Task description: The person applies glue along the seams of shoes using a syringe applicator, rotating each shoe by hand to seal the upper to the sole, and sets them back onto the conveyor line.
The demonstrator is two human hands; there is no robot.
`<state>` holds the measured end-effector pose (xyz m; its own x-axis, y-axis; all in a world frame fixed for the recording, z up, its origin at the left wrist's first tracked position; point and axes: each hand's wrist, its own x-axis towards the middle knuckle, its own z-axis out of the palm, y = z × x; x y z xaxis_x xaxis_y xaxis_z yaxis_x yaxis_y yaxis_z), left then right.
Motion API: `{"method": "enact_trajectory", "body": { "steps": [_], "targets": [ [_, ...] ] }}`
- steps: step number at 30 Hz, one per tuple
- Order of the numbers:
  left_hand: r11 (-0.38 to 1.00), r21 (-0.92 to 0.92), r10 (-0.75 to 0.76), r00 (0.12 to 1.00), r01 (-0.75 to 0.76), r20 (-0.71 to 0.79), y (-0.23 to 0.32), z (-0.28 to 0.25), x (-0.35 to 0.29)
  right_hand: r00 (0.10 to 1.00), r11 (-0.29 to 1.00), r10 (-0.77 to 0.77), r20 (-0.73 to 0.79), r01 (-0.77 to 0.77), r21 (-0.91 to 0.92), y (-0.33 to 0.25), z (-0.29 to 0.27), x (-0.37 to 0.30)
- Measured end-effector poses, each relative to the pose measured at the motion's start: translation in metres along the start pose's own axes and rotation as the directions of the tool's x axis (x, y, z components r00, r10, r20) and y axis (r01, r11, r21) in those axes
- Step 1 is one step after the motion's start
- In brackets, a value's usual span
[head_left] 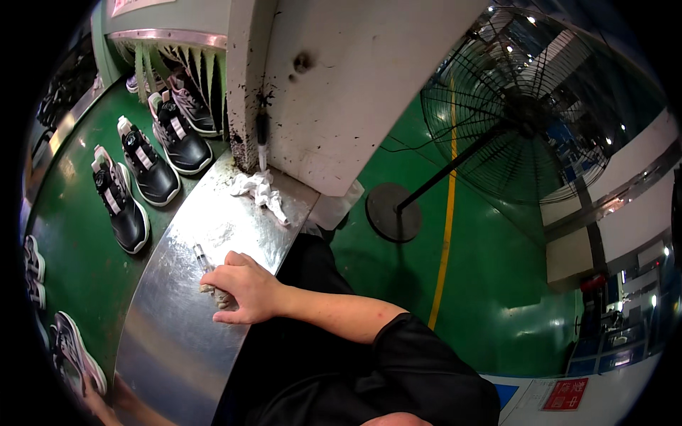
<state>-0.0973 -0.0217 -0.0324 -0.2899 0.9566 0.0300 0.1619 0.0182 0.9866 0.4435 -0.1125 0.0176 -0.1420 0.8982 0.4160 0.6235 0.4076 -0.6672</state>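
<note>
While the left hand (pixel 95 402) grips a pale-trimmed shoe (pixel 69 344) at the far lower left, the right hand (pixel 250 291) curls its fingers round a slim tool (pixel 202 258) over the metal bench (pixel 170 341); the shoe looks light and pliable, best held by its firmer sole (pixel 89 361)

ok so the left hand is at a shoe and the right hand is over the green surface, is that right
Not quite: the head view shows the right hand over the shiny metal worktop instead. The left hand is indeed at a shoe.
</note>
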Motion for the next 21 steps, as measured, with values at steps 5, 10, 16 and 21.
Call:
{"method": "enact_trajectory", "body": {
  "steps": [5,10,16,21],
  "targets": [
    [0.999,0.036,0.013,0.999,-0.014,0.031,0.012,0.023,-0.016,0.999,0.999,-0.029,-0.028,0.03,0.033,0.003,0.003,-0.004],
    [0.999,0.047,0.018,0.998,-0.021,0.064,0.017,0.032,-0.026,1.0,0.999,-0.021,-0.015,0.022,0.03,0.0,0.006,-0.003],
    [0.999,0.031,0.016,0.994,-0.019,0.108,0.018,0.041,-0.03,0.999,0.998,-0.031,-0.034,0.033,0.057,0.007,0.001,-0.004],
    [0.996,-0.007,0.087,0.974,-0.088,0.208,0.033,0.024,-0.044,0.993,0.96,0.111,-0.032,-0.099,0.264,0.016,0.002,-0.011]
  ]
}}
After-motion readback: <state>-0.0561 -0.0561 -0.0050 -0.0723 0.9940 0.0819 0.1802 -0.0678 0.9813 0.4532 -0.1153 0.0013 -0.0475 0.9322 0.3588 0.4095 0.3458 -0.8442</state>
